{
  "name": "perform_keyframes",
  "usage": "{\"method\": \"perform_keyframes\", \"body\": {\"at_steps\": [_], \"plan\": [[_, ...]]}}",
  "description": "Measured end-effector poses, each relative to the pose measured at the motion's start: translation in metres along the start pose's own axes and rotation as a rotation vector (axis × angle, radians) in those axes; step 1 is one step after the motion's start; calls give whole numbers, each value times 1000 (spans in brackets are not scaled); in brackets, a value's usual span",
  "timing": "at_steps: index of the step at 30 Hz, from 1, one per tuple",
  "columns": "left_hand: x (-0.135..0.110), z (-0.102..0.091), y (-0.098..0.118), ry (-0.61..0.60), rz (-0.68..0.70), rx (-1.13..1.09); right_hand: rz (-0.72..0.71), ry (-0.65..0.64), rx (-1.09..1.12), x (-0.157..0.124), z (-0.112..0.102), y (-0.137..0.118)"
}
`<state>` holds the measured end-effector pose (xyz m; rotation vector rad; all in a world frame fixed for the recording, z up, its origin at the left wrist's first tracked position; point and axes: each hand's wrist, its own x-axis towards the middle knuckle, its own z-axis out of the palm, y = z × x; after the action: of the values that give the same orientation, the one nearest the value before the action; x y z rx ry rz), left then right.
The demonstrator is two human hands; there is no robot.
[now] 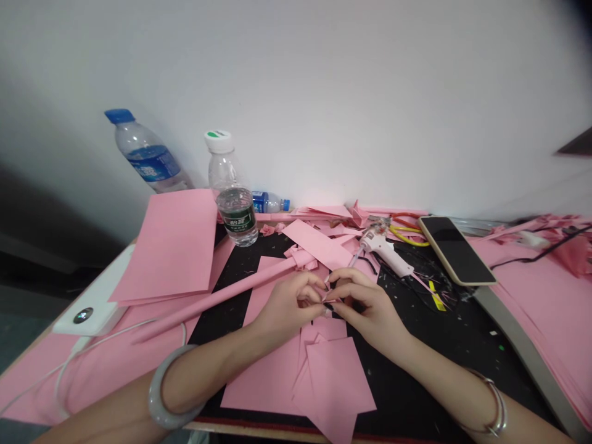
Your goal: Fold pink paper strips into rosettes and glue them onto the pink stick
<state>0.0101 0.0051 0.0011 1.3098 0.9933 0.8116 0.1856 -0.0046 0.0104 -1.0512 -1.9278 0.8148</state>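
My left hand [296,299] and my right hand [358,302] meet above the middle of the table, fingertips pinched together. Between them is a small bit of pink paper, mostly covered by the fingers. Beneath the hands lie pink paper sheets [263,376], with several smaller pink paper squares [340,373] near the front edge. A long rolled pink paper tube [231,293] slants past my left hand. Just beyond my right hand, a white hot glue gun [386,250] rests on its side.
A half-full water bottle [235,213] stands behind the papers, with a blue-capped bottle [150,154] leaning at the wall. A phone [456,250] lies right. At left, a white power bank [90,308] sits partly under a pink stack [173,246]. More pink sheets [541,290] lie far right.
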Motion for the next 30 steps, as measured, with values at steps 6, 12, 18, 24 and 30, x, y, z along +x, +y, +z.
{"method": "perform_keyframes", "body": {"at_steps": [6, 12, 18, 24, 30], "plan": [[2, 1, -4, -61, -48, -88, -74, 16, -48, -1, 1, -1], [4, -1, -1, -103, -104, -128, -305, 46, -233, -4, -3, 1], [6, -5, -3, -131, -127, -235, -391, -8, -373, -2, -12, 3], [8, -9, -6, -138, -142, -374, -393, -88, -424, -1, -15, 4], [9, -8, -7, -193, -145, -528, -374, -91, -462, 0, -17, 8]]}}
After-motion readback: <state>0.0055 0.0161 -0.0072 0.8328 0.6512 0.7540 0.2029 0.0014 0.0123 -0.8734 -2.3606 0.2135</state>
